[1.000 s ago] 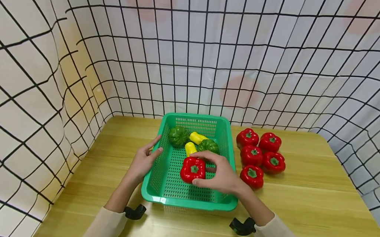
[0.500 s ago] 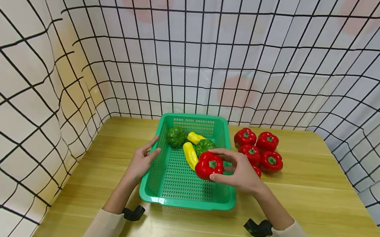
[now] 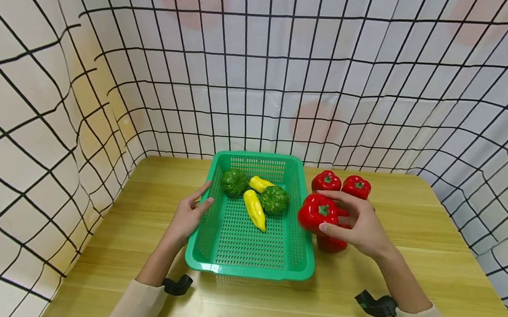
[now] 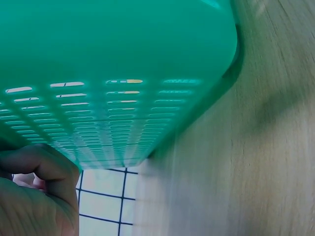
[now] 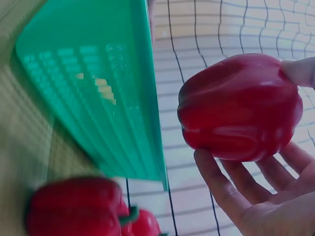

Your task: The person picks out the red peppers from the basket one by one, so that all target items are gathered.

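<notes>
My right hand [image 3: 365,227] pinches a red bell pepper [image 3: 318,213] between thumb and fingertips, just off the right side of the green plastic basket [image 3: 249,271]. In the right wrist view the held pepper [image 5: 241,108] hangs clear in the air, beside the basket's rim. My left hand [image 3: 188,218] grips the basket's left rim, thumb at the edge; the left wrist view has its curled fingers [image 4: 44,167] by the perforated wall. Inside the basket lie two dark green ridged pumpkin-like vegetables [image 3: 274,200] and two yellow elongated vegetables [image 3: 254,210].
Several more red bell peppers [image 3: 326,180] stand on the wooden table [image 3: 406,270] right of the basket, partly hidden by the right hand and held pepper. Black wire grid [image 3: 281,91] with white cloth behind it walls the table at the back and sides.
My right hand has lifted the red bell pepper from over the basket and carried it right, past the rim. The yellow vegetable it covered now shows fully. My left hand stays on the rim.
</notes>
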